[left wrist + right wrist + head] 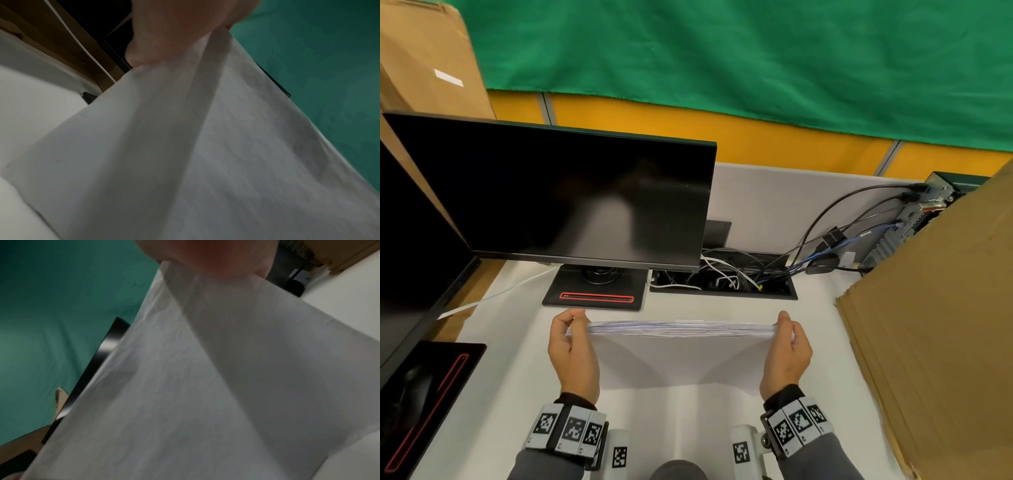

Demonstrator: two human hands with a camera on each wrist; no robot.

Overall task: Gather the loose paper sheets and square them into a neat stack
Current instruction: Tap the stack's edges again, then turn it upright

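Observation:
A stack of white paper sheets stands upright on its long edge on the white desk, its top edge showing several slightly uneven sheet ends. My left hand grips the stack's upper left corner, thumb toward me and fingers curled over the far side. My right hand grips the upper right corner the same way. In the left wrist view the paper fills the frame beneath the hand. The right wrist view shows the paper hanging below that hand.
A black monitor and its base stand just behind the stack. A cable tray lies behind on the right. Flat cardboard leans at the right edge. A second monitor base sits at the left.

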